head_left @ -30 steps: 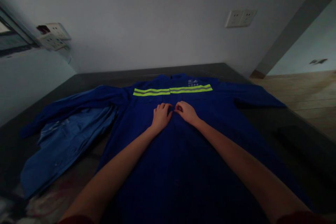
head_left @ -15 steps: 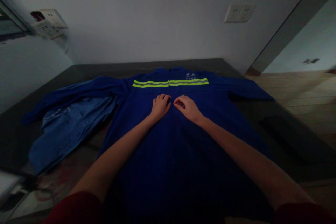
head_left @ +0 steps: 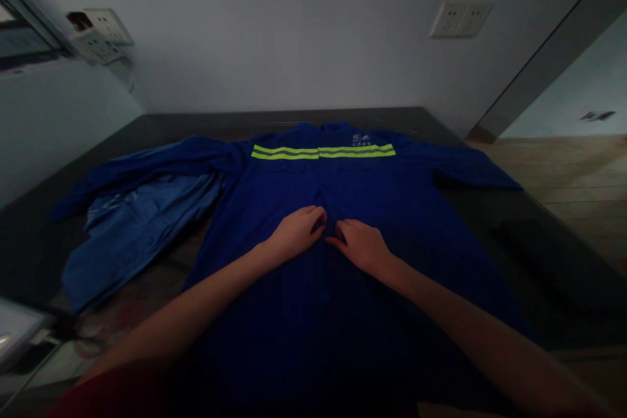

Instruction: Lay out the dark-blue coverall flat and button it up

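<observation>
A dark blue work jacket [head_left: 274, 192] lies spread front up on the dark table, with yellow-green reflective strips [head_left: 357, 151] across its chest. Over its front opening, my left hand [head_left: 298, 232] has its fingers curled and its thumb bent toward them, pinching the jacket's front edge. Just right of the opening, my right hand [head_left: 362, 245] is also curled, thumb and fingertips at the opposite edge. A small gap separates the two hands. Fabric right above them puckers slightly. The fingertips are partly hidden, and no button can be made out in the dim light.
A lighter blue garment [head_left: 147, 228] lies partly under the jacket's sleeve at the left. On the right of the table [head_left: 470, 209] rests a dark flat object [head_left: 553, 261]. Wall sockets [head_left: 460, 19] sit above the back edge. A cable and a pale device [head_left: 19, 333] are at lower left.
Both hands have moved down along the jacket's front, closer to me. The fabric above them now puckers at the opening. The view has shifted slightly.
</observation>
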A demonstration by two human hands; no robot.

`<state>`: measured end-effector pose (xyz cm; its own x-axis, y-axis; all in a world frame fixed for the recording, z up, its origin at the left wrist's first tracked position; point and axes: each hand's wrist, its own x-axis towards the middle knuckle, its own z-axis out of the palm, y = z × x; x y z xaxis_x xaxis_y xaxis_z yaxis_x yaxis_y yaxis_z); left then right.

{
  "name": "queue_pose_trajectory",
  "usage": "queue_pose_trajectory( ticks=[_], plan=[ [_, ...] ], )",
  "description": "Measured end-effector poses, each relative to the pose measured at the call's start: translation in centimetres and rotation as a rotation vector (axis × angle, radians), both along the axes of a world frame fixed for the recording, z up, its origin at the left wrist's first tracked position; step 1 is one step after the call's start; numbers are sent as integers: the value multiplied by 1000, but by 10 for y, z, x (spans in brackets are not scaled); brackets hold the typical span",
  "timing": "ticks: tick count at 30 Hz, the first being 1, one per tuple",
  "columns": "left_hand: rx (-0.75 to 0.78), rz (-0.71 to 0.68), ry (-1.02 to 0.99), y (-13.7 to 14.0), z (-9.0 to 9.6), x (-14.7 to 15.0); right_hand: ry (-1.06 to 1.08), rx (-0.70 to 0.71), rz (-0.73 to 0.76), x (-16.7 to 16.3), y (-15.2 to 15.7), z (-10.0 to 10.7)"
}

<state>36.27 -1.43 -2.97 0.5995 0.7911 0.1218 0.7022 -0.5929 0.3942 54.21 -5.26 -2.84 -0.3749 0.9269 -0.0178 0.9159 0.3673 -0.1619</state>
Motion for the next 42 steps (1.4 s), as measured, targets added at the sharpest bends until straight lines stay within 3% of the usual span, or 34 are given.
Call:
queue_pose_trajectory(
  ticks=[3,9,22,27,33,39,42],
  plan=[
    [-3,29,21,-13,-9,-5,-61,22,-6,-3,0,-1],
    [21,34,-9,-13,-20,-6,-66,-9,0,-4,0,-2],
    [21,87,83,-17,-16,-1,-45,-19,3,-2,2,-6],
    [-47,61,62,-17,-10,6,-22,-12,-4,-1,-1,4],
    [-41,37,-53,-17,-4,12,253,13,-34,3,-5,18],
    [-106,67,-179,-19,-13,7,577,-132,6,10,3,-4],
    [-126,67,-222,-19,-15,5,755,-134,-35,14,5,-12]
  ],
)
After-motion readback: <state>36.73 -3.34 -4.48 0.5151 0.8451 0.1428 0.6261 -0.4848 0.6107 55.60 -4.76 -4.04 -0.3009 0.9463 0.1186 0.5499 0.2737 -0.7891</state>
